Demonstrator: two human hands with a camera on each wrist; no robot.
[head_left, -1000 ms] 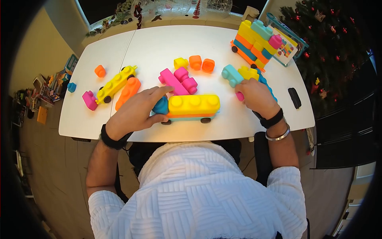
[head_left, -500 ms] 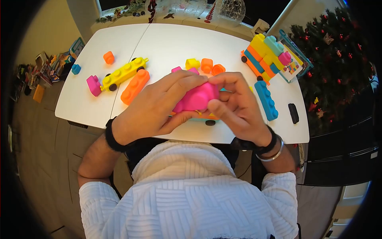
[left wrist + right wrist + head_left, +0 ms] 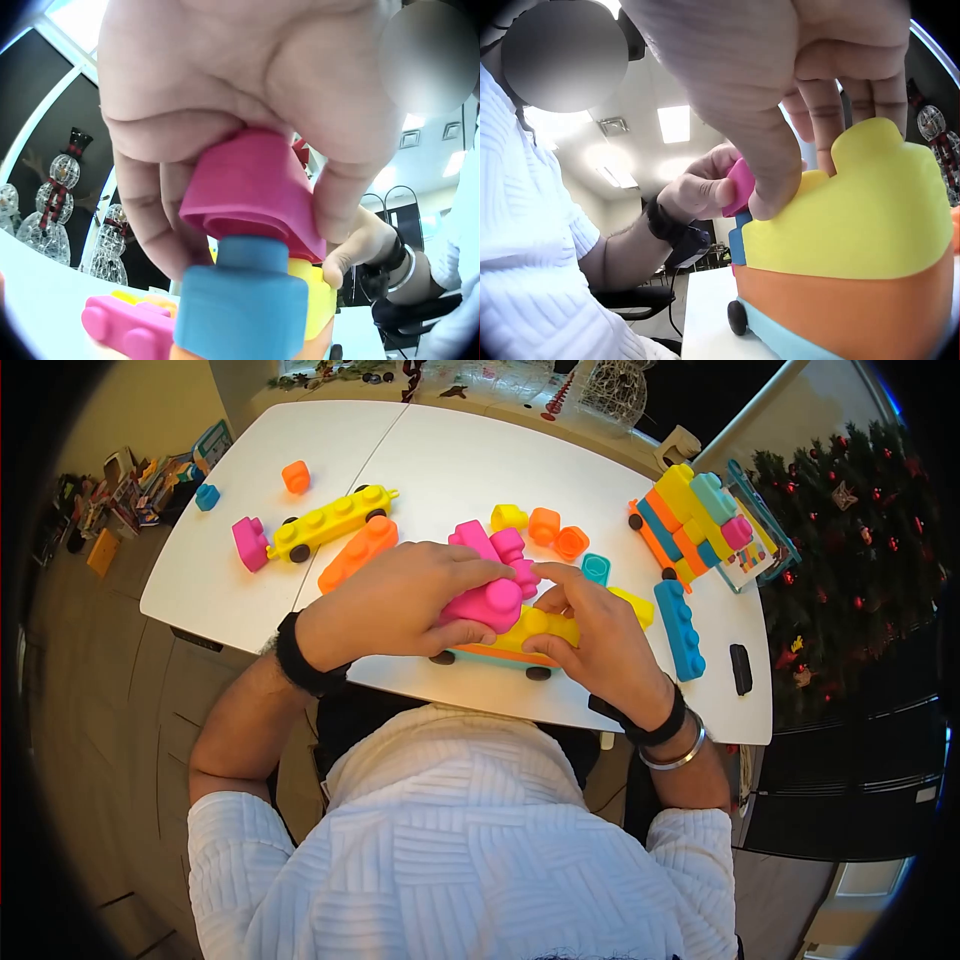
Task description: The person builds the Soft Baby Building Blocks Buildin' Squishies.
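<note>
My left hand [image 3: 395,595] holds a pink toy block [image 3: 487,605], thumb on the near side and fingers on the far side. In the left wrist view the block's hollow underside is tilted right over the stud of a blue block [image 3: 244,311]. That blue block stands at the left end of a wheeled toy car. Beside it on the car is a long yellow block [image 3: 847,217], over an orange layer [image 3: 840,307] and a light blue wheeled base [image 3: 780,330]. My right hand [image 3: 605,640] grips the yellow block between thumb and fingers.
Behind the hands lie joined pink blocks [image 3: 475,538], a small yellow block [image 3: 508,517] and orange blocks [image 3: 544,525]. A long blue block [image 3: 680,630], black case [image 3: 740,670] and stacked block car [image 3: 690,525] stand right. Leftward are a long orange block [image 3: 358,555] and yellow wheeled base [image 3: 332,523].
My right hand has come from the right side of the table to the car. A pink block, first between both hands, is now in my left hand, lower over the blue block.
</note>
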